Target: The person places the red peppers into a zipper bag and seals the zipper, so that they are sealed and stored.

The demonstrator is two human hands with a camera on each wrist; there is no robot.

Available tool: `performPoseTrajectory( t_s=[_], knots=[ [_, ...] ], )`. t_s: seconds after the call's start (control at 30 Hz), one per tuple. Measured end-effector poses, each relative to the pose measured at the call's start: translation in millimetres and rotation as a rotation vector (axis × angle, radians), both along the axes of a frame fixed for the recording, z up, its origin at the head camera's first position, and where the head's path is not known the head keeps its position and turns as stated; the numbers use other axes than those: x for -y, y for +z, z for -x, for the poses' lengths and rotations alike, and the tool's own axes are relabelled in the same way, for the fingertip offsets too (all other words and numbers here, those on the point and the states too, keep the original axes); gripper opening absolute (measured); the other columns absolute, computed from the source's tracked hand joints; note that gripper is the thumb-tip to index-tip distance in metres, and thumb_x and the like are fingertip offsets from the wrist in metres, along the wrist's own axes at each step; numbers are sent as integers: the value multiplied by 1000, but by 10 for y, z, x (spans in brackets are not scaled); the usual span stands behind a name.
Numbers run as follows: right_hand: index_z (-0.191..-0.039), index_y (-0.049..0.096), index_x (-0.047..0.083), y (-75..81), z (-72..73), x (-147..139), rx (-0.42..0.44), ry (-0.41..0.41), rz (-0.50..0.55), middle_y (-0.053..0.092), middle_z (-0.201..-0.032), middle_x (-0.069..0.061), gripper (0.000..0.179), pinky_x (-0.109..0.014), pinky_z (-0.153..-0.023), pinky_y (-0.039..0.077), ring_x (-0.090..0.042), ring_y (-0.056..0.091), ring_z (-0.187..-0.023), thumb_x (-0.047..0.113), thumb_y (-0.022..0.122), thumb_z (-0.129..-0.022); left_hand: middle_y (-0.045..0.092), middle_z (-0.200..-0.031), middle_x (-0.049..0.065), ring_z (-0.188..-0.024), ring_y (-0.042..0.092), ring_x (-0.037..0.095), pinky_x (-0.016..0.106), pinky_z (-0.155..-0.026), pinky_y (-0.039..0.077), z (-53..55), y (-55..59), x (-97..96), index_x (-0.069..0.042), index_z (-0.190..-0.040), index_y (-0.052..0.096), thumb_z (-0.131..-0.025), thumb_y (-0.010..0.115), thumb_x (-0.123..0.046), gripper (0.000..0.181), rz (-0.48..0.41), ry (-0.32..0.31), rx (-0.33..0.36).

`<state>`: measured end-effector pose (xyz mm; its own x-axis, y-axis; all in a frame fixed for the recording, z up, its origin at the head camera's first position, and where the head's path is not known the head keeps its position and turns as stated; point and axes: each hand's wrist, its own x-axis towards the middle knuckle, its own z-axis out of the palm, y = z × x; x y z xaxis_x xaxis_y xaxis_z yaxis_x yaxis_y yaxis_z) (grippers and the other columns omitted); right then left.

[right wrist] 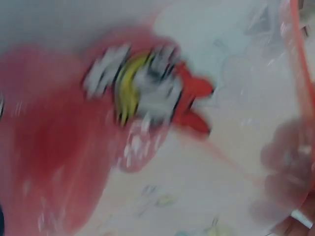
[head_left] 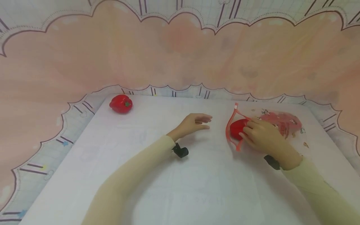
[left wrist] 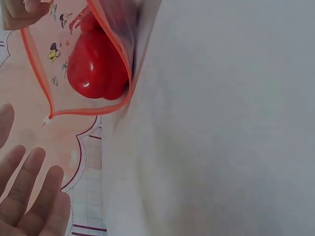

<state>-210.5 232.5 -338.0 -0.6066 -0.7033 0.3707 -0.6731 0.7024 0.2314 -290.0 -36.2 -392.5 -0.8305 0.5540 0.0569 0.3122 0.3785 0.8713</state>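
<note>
My right hand (head_left: pixel 262 134) pinches the edge of a clear zip bag (head_left: pixel 235 114) with an orange-red rim and cartoon prints. At the bag's gaping mouth lies a red bell pepper (head_left: pixel 237 128), glossy inside the rim in the left wrist view. More red shapes show through the plastic, too blurred to make out. My left hand (head_left: pixel 194 123) hovers left of the bag, fingers extended and thumb apart, holding nothing. The right wrist view looks through the bag (right wrist: pixel 236 147), with right-hand fingers (right wrist: pixel 290 167) blurred behind the film.
Another red bell pepper (head_left: pixel 121 104) with a green stem rests at the table's far left corner. The white table (head_left: pixel 180 187) is bordered by a peach patterned cloth (head_left: pixel 168 56) rising at the back and sides. A dark wrist camera (head_left: pixel 181 151) sits beneath the left wrist.
</note>
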Motion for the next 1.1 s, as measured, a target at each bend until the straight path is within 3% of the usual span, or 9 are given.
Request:
performPoseTrajectory(
  t_s=[0.3,0.63,0.73,0.9,1.1],
  knots=[
    [-75,67,-1,-43,-2,54,-101,-36,80,67,-73,-15,27,-37,-62,55,-26,55,-69,16,84,-63,63,-125,3,-117,58,15,27,-105,42,-107,33,220,-13,-128,58,-85,68,-20,44,-10,34,11],
    [-86,57,-5,24,-22,53,-141,-123,244,58,-77,-19,26,-40,-61,56,-29,53,-72,0,75,-68,63,-126,5,-117,58,18,28,-105,43,-85,57,266,-11,-129,57,-87,66,-20,43,-31,36,19],
    [-87,53,-6,38,-36,51,-145,-189,229,52,-75,-19,27,-38,-55,53,-28,48,-66,3,71,-70,63,-126,5,-117,58,17,28,-105,42,-91,63,281,-13,-128,57,-88,66,-20,42,-27,47,24],
    [-78,52,-5,64,-86,42,-113,-316,127,49,-65,-16,25,-35,-49,44,-26,43,-60,12,69,-71,63,-125,5,-117,58,17,28,-106,41,-95,59,325,-13,-128,57,-88,66,-20,42,-28,64,27],
    [-80,61,-2,83,-98,7,-73,-309,8,60,-72,-18,23,-43,-60,52,-31,52,-70,15,71,-69,63,-125,7,-118,58,18,29,-106,42,-79,43,429,-10,-128,57,-88,65,-19,42,-53,87,32]
  ],
)
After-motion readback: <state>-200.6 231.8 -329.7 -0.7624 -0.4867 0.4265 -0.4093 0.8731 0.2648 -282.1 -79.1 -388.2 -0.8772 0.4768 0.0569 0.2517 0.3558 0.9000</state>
